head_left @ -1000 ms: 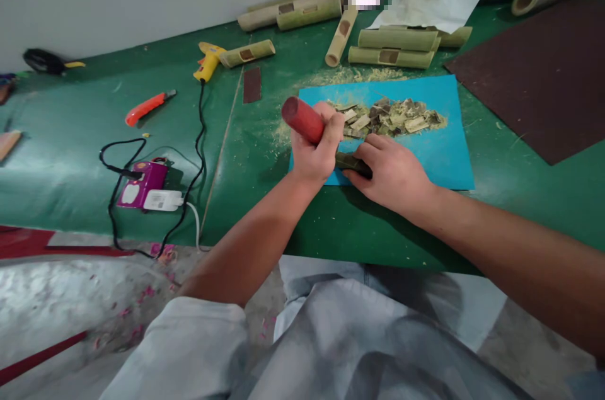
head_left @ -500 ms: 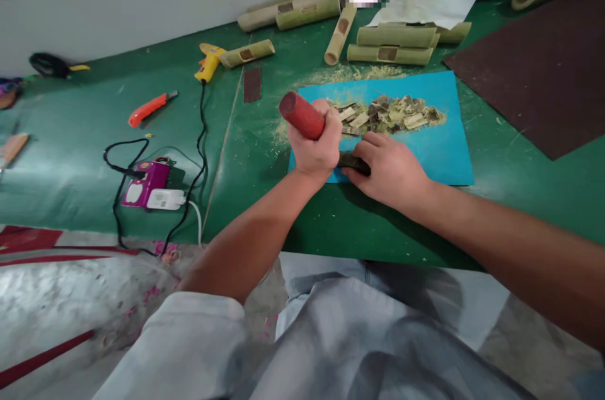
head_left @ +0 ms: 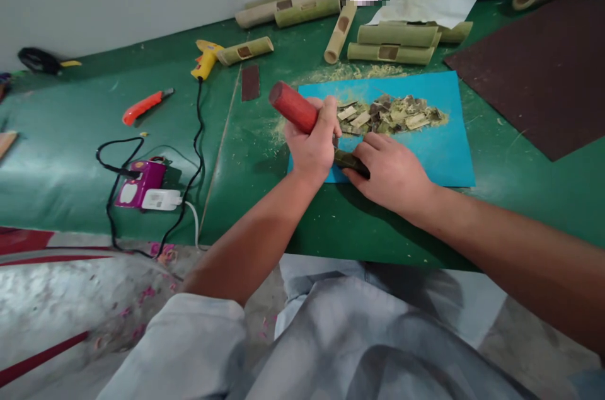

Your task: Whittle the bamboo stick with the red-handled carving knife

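My left hand (head_left: 312,148) is closed round a red cylindrical tool handle (head_left: 292,106) that sticks up and to the left. The tool's working end is hidden behind the fingers. My right hand (head_left: 392,173) presses down on a dark green bamboo piece (head_left: 348,162) lying on the near left corner of a blue mat (head_left: 439,142). Both hands sit close together over that piece. A heap of cut bamboo chips (head_left: 387,114) lies on the mat just beyond them.
Several bamboo tubes (head_left: 392,44) lie at the back of the green table (head_left: 70,154). To the left are a yellow glue gun (head_left: 204,60), an orange utility knife (head_left: 144,107), a purple power strip (head_left: 137,187) with black cables, and a brown strip (head_left: 249,82). A dark brown sheet (head_left: 543,72) lies at right.
The red handle has tilted and shifted slightly up and to the left in my left hand. My right hand has stayed on the bamboo piece.
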`<state>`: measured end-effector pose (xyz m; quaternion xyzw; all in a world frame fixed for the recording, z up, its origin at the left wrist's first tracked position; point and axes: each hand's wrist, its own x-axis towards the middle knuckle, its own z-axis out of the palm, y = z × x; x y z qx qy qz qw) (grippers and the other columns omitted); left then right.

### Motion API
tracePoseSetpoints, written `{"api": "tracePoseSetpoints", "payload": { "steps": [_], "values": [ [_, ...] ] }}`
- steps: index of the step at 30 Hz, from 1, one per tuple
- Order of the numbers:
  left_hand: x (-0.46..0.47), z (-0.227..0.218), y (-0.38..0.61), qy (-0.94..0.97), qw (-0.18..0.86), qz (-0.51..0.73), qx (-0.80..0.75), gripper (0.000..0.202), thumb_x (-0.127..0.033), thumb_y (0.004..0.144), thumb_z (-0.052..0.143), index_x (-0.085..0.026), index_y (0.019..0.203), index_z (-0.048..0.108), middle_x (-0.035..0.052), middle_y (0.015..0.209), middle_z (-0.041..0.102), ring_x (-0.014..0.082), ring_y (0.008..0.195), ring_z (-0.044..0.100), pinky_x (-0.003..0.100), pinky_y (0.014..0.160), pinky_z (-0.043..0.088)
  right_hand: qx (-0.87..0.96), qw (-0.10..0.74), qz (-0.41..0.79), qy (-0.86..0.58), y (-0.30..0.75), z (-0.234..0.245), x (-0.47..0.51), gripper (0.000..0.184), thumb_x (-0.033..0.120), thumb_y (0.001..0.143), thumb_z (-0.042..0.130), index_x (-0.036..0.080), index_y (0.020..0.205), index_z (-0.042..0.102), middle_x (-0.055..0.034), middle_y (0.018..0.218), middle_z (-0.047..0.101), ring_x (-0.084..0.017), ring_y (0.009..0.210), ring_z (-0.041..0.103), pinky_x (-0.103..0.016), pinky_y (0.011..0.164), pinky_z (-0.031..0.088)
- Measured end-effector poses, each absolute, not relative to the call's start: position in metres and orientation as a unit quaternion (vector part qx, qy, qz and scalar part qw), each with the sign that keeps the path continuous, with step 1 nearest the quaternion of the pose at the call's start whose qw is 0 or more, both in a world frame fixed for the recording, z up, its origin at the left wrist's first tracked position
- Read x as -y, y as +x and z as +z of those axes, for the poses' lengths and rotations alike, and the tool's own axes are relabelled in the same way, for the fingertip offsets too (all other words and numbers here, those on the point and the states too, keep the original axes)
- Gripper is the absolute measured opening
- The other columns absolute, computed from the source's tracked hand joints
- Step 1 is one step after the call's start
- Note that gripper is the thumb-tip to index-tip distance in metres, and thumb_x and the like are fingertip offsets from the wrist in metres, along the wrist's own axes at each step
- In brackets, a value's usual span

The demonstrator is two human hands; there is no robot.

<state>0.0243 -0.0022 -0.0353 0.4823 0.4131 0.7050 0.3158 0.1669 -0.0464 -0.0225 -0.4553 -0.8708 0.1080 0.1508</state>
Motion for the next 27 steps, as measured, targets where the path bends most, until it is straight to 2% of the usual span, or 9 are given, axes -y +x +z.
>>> {"api": "tracePoseSetpoints", "payload": {
  "steps": [7,12,18,24,27],
  "values": [
    [0.0014,-0.0385,0.0242,0.488,0.316,0.695,-0.423,0.057,-0.063,0.091,0.074,-0.021,0.062,0.047,-0.0074,0.05,0.046,0.0079,0.046,0.048,0.027,0.054,0.045,0.868,0.133,0.116,-0.465,0.1669,-0.0207,0.047,0.013,0.028,0.095,0.066,0.016,0.099,0.07,-0.0144,0.103,0.069,-0.031,0.103,0.064,-0.041,0.087,0.05],
    [0.0002,-0.0383,0.0224,0.47,0.298,0.692,-0.46,0.059,-0.064,0.09,0.074,-0.022,0.061,0.046,-0.0073,0.048,0.048,0.0073,0.045,0.047,0.028,0.055,0.045,0.869,0.154,0.111,-0.457,0.1682,-0.0229,0.0468,0.011,0.028,0.095,0.066,0.018,0.097,0.069,-0.0132,0.102,0.069,-0.03,0.1,0.062,-0.041,0.085,0.05],
    [0.0006,-0.0377,0.0218,0.5,0.304,0.692,-0.423,0.062,-0.068,0.086,0.077,-0.021,0.06,0.046,-0.0067,0.049,0.048,0.0064,0.046,0.043,0.031,0.052,0.041,0.865,0.159,0.127,-0.459,0.1683,-0.0242,0.0456,0.007,0.028,0.094,0.068,0.021,0.093,0.066,-0.0122,0.101,0.068,-0.031,0.101,0.064,-0.044,0.086,0.052],
    [0.0076,-0.0344,0.0215,0.541,0.319,0.664,-0.406,0.062,-0.047,0.088,0.081,-0.02,0.051,0.04,-0.0055,0.049,0.038,0.0066,0.046,0.037,0.028,0.049,0.032,0.845,0.188,0.173,-0.47,0.1702,-0.0246,0.0408,0.013,0.026,0.09,0.07,0.023,0.082,0.061,-0.0094,0.092,0.066,-0.026,0.087,0.063,-0.037,0.071,0.047],
    [0.0082,-0.037,0.0206,0.515,0.331,0.674,-0.414,0.06,-0.043,0.089,0.079,-0.021,0.051,0.039,-0.0063,0.046,0.036,0.0066,0.043,0.034,0.028,0.046,0.031,0.845,0.191,0.174,-0.469,0.1707,-0.0245,0.0399,0.015,0.027,0.089,0.07,0.023,0.08,0.06,-0.0079,0.092,0.065,-0.023,0.082,0.061,-0.035,0.068,0.044]
  ]
}}
